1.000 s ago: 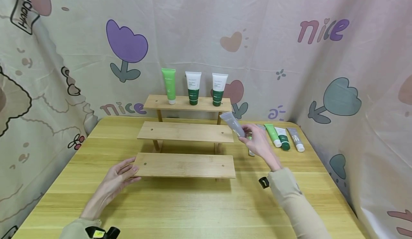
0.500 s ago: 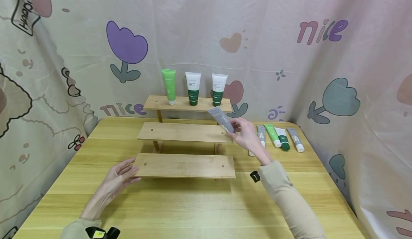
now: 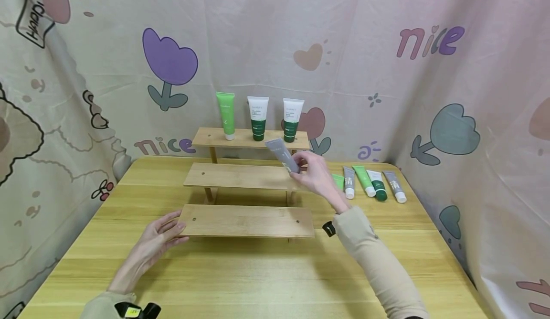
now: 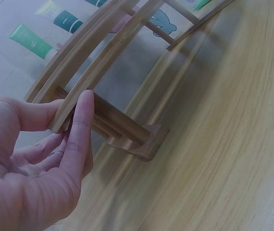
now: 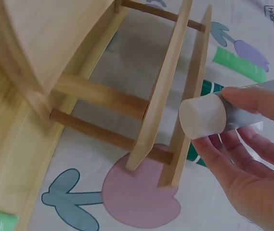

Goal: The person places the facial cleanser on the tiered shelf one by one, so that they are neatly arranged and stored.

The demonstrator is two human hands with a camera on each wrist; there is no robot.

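Observation:
A three-step wooden display stand [image 3: 247,221] stands on the table. My left hand [image 3: 160,235] pinches the left end of its lowest step, thumb on top and fingers beneath, as the left wrist view shows. Over the right part of the middle step, my right hand [image 3: 315,173] holds a grey squeeze tube [image 3: 282,154] tilted, its crimped end up and to the left. In the right wrist view the tube's white cap [image 5: 203,117] points away from the fingers. On the top step stand a green tube [image 3: 226,115] and two white-and-dark-green tubes [image 3: 258,118], caps down.
Right of the stand, several tubes lie on the table [image 3: 240,281]: a grey tube [image 3: 349,183], a green tube [image 3: 364,180], a white-and-green tube [image 3: 377,185] and another grey tube [image 3: 394,186]. Part of a green tube [image 3: 338,181] shows behind my right wrist. A printed curtain [image 3: 343,70] hangs behind.
My right hand has carried the grey tube leftward, from beside the stand to over its middle step. The left hand has kept its place on the lowest step.

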